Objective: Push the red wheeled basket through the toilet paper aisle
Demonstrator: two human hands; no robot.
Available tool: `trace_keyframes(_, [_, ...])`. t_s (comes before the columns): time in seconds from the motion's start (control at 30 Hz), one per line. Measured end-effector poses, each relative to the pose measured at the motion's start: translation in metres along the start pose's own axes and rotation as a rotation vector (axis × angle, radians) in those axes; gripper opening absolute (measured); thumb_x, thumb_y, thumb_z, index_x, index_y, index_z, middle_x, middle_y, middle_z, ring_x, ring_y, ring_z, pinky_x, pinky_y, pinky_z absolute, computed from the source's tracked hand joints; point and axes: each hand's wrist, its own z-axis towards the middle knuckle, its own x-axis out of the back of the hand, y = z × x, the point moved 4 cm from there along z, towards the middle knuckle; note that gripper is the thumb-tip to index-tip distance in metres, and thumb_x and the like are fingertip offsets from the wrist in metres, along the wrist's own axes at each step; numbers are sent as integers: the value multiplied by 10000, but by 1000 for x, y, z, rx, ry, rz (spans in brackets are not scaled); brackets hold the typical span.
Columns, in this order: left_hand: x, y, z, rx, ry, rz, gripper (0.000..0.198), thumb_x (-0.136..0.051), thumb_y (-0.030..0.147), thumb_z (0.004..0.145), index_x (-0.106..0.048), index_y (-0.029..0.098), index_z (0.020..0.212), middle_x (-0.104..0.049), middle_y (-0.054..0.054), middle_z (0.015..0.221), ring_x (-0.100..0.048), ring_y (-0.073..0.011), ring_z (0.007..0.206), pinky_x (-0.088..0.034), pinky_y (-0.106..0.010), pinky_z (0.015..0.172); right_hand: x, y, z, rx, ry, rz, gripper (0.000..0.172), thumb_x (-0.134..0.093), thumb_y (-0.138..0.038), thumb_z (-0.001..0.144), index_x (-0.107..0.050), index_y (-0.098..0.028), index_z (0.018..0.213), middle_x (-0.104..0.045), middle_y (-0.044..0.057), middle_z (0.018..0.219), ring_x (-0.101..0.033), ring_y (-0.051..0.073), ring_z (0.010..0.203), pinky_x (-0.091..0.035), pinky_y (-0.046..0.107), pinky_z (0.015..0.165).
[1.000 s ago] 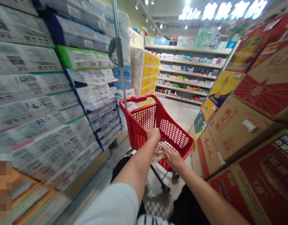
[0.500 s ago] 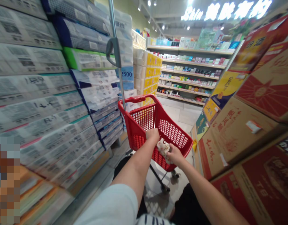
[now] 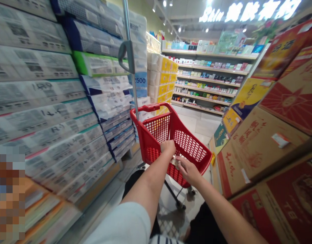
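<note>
A red shopping cart point(image 3: 194, 154) with a perforated basket stands right in front of me. My left hand point(image 3: 168, 147) is over the basket with its fingers curled closed; whatever they may grip is hidden behind the knuckles. Just right of it and a little nearer, my right hand point(image 3: 188, 170) pinches a small crumpled whitish cloth-like piece point(image 3: 175, 162) with darker specks. Much of that piece is covered by my hands, so its exact kind does not show.
A metal pole with a grey handle point(image 3: 127, 57) rises from the cart's left rear corner. Wrapped paper packs point(image 3: 51, 112) are stacked along the left. Printed cartons point(image 3: 257, 142) line the right side. Shelves of small boxes point(image 3: 209, 64) stand ahead beyond a tiled floor.
The whitish piece was spread larger below my left hand; now it shows only as a small bunch. My right hand has moved up and left, closer to my left hand.
</note>
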Motion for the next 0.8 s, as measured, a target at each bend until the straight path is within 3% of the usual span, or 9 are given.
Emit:
trace_keyframes(0.1, [0,1,1,-1,-16,-6,293,-436,255,894,-688,208,1037,-701,-119,1007,-654,-226,948,-492,-312,784,3,12,-2,-177,-41,193,415,-393,-425,914,-650,-206,1155,-580,79,1278,-526,219,1192,-389,406,1034])
trace_keyframes(0.23, [0,3,0,-1,-26,6,307,-434,262,885,-690,202,1042,-697,-129,1019,-650,-216,959,-491,-308,798,5,21,-2,-387,-31,341,496,-572,-474,803,-602,-202,1218,-651,73,1151,-633,218,970,-507,378,857])
trace_keyframes(0.33, [0,3,-1,-10,-12,15,305,-436,254,878,-690,204,1040,-699,-123,1016,-651,-215,951,-493,-311,793,1,21,-1,-440,-66,331,481,-609,-468,771,-617,-189,1163,-679,66,1034,-634,199,841,-522,331,725])
trace_keyframes(0.43, [0,3,0,-9,-2,12,300,-437,250,879,-687,204,1039,-699,-117,1017,-653,-221,945,-493,-319,787,-2,21,2,-421,-59,301,410,-542,-492,808,-655,-151,1005,-684,64,894,-611,187,771,-500,305,691])
trace_keyframes(0.6, [1,2,1,-13,13,1,261,-507,298,855,-680,219,1033,-701,-106,1012,-647,-239,961,-487,-323,789,0,32,1,-511,118,200,404,-419,-462,861,-653,-141,936,-663,53,774,-596,182,696,-499,312,678])
trace_keyframes(0.67, [1,2,1,-12,20,-4,265,-488,293,867,-676,224,1040,-701,-106,1013,-649,-238,957,-485,-331,791,1,28,-2,-416,135,133,352,-444,-415,859,-657,-169,993,-677,52,850,-618,191,775,-506,328,749])
trace_keyframes(0.8, [-1,3,2,-17,8,-9,276,-462,266,874,-682,230,1035,-702,-103,1010,-647,-244,966,-484,-339,794,1,2,-16,36,131,-16,356,-458,-323,883,-602,-234,1197,-604,73,1212,-556,197,1117,-430,340,975])
